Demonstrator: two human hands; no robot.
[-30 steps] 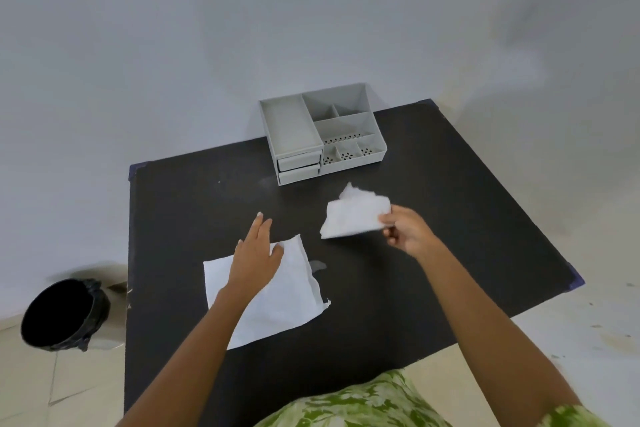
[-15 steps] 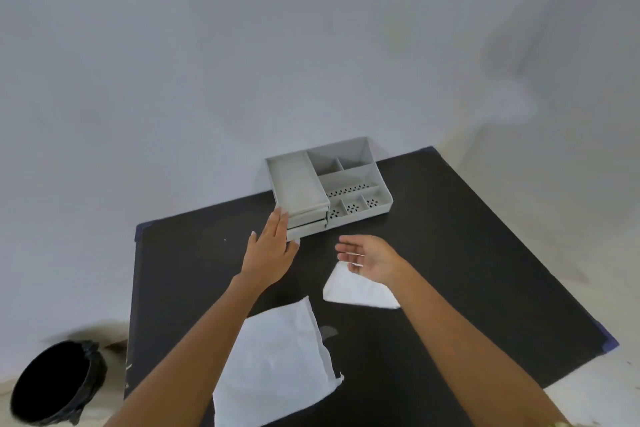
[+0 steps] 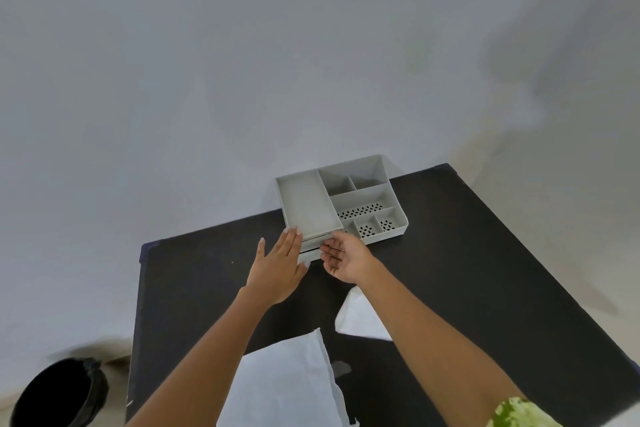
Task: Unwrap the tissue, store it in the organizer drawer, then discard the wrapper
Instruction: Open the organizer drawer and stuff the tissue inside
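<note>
Plain grey wall (image 3: 242, 62) behind; black table (image 3: 467, 270) below it.

Organizer (image 3: 360, 198): grey, several open compartments, at the table's far edge, near its middle. Drawer fronts (image 3: 313, 250) stacked at its near left corner.

Left hand (image 3: 278, 263): fingers straight and spread, holding nothing, fingertips touching the organizer's near left corner beside the drawer fronts.

Right hand (image 3: 344, 258): palm up, fingers loosely curled, empty, at the drawer fronts; whether it touches them cannot be told.

Tissue (image 3: 358, 317): small white folded piece, flat on the table, partly under the right forearm.

Wrapper (image 3: 287, 385): larger white sheet, flat at the near edge, between the forearms.

Bin (image 3: 59, 395): black, on the floor off the table's near left corner.
</note>
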